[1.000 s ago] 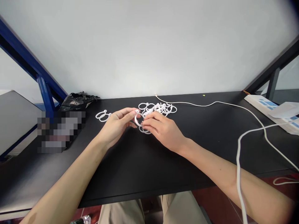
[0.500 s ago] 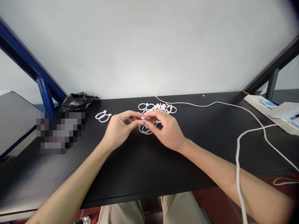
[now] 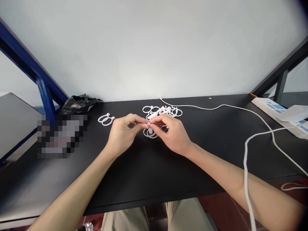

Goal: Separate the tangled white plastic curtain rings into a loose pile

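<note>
on the black table (image 3: pixel 144 173), which fills the view from 9 to 3 o'clock, a long white cable (image 3: pixel 245 154) runs down the 3 o'clock side. a white box (image 3: pixel 276 112) sits at 2 o'clock and a crumpled black bag (image 3: pixel 78 103) at 10 o'clock. the left hand (image 3: pixel 122 134) and the right hand (image 3: pixel 174 136) meet near the middle. just behind them, at 12 o'clock, lies a tangled pile of rings (image 3: pixel 166 111). two more rings (image 3: pixel 106 119) lie side by side at 11 o'clock, apart from the pile. both hands pinch one white ring (image 3: pixel 150 129) between thumb and fingertips, the left from 9 o'clock and the right from 3 o'clock. it hangs just over some loose rings on the table, and the fingers hide most of it.

this looks like small finger work on that one ring. it seems best to pinch close to where the fingertips meet, so the thin plastic does not bend or slip. a soft, even squeeze from both sides should do; a hard one could snap it. holding it clear of the rings below should stop it from catching on them. the cable is well apart and should not get in the way.
</note>
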`<state>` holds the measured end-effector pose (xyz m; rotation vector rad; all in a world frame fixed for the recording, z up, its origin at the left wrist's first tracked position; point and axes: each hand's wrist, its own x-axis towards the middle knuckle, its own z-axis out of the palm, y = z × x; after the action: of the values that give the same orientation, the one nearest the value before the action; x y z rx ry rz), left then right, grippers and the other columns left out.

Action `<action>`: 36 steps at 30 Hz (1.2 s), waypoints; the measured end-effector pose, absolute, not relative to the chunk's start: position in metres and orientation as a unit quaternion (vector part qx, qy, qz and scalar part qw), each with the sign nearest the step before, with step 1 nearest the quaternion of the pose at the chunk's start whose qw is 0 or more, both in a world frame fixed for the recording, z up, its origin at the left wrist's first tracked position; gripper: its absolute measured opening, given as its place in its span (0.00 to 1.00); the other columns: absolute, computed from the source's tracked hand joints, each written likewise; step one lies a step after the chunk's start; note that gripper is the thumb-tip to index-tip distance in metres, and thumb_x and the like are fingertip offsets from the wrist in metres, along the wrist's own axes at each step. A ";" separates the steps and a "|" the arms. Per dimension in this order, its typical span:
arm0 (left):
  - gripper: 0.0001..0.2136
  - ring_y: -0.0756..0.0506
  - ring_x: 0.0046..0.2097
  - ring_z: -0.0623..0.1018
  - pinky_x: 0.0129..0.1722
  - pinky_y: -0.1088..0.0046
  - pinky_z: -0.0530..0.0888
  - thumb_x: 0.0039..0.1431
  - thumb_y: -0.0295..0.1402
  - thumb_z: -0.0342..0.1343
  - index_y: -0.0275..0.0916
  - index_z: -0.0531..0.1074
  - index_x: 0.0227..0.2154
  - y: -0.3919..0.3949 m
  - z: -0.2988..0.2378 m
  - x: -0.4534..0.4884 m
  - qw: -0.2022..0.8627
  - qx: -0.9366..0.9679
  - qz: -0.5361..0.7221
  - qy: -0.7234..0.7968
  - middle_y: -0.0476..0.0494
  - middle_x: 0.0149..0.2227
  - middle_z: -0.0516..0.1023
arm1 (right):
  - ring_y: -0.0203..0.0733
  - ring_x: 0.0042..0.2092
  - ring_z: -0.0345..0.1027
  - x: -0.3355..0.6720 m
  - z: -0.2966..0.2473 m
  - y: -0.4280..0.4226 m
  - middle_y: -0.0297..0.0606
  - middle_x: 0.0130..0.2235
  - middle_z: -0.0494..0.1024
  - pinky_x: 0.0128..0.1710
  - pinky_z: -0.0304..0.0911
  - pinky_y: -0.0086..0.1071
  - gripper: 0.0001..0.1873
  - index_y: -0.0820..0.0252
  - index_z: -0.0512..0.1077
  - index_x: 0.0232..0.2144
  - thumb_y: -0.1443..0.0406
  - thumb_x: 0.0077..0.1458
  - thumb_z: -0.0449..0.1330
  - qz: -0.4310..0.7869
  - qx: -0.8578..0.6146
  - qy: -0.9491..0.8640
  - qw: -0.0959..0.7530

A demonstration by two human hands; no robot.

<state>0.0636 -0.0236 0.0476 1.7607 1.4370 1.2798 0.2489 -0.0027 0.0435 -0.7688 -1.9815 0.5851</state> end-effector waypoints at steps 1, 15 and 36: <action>0.05 0.47 0.34 0.78 0.35 0.70 0.71 0.54 0.38 0.64 0.45 0.81 0.30 -0.024 0.048 0.064 0.260 0.653 0.474 0.530 0.51 0.32 0.82 | 0.34 0.34 0.72 0.249 0.044 -0.003 0.33 0.33 0.77 0.32 0.68 0.28 0.03 0.58 0.73 0.34 0.65 0.61 0.59 0.236 -0.313 -0.803 0.449; 0.04 0.48 0.35 0.75 0.36 0.71 0.71 0.59 0.35 0.59 0.44 0.76 0.30 -0.025 0.042 0.071 0.207 0.685 0.491 0.498 0.50 0.34 0.80 | 0.33 0.32 0.71 0.247 0.042 -0.004 0.32 0.33 0.79 0.33 0.66 0.28 0.04 0.58 0.73 0.33 0.64 0.61 0.60 0.251 -0.343 -0.780 0.459; 0.08 0.22 0.57 0.63 0.52 0.43 0.58 0.55 0.36 0.54 0.40 0.74 0.35 0.006 0.030 0.002 -0.039 0.607 0.367 0.704 0.27 0.47 0.73 | 0.45 0.44 0.63 0.255 0.039 0.004 0.39 0.38 0.71 0.41 0.66 0.39 0.05 0.57 0.78 0.35 0.63 0.60 0.61 0.132 -0.372 -0.890 0.228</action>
<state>0.0019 0.0057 0.0299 1.9546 2.2689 1.1836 0.2551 0.0041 0.0390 -1.0241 -2.4516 0.3648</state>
